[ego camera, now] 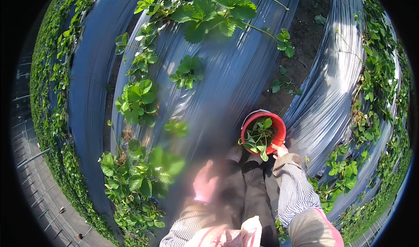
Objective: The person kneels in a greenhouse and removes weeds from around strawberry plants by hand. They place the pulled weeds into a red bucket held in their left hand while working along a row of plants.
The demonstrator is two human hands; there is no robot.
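Note:
My right hand (280, 150) grips the near rim of a red plastic bucket (281, 129) with a white handle. Cut green leaves and stems (260, 135) lie inside the bucket, some hanging over its rim. My left hand (206, 182) is blurred, in front of my dark trousers; it appears to hold nothing, with the thumb apart, though its fingers are hard to make out. Left of it, strawberry plants (144, 181) grow along the bed edge. Ahead are a small strawberry plant (187, 72) and a larger one (209, 13) on plastic mulch film (226, 67).
A bare soil furrow (302, 40) runs ahead on the right, with a runner plantlet (285, 43) at its edge. Beyond it lies another film-covered bed (340, 83) with strawberry plants (376, 67). More planted rows curve along the left, beside a metal pipe (33, 158).

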